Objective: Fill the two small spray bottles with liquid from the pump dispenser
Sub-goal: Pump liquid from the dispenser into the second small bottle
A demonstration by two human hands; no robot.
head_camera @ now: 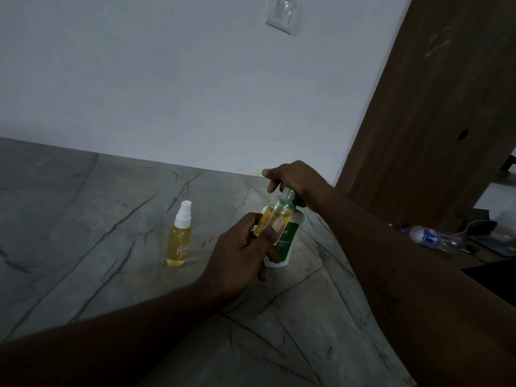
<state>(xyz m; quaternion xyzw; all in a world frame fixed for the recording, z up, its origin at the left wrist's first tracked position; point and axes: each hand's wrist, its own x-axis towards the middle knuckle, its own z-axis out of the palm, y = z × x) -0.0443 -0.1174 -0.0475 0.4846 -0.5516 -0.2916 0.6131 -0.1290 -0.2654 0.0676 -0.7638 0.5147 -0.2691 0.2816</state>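
My left hand (243,247) pinches an uncapped small clear bottle (275,216), tilted, partly filled with yellow liquid, its mouth up under the pump's spout. My right hand (293,177) rests on top of the green pump head of the white and green pump dispenser (284,241), which stands on the grey marble counter (83,219) just behind the small bottle. The pump head is mostly hidden by my hand. A second small spray bottle (180,236), full of yellow liquid and closed with its white sprayer cap, stands upright to the left.
A white wall with a light switch (283,13) rises behind the counter. A brown wooden door (435,107) stands at the right. Beyond the counter's right edge lie a plastic water bottle (431,237) and dark items with cables.
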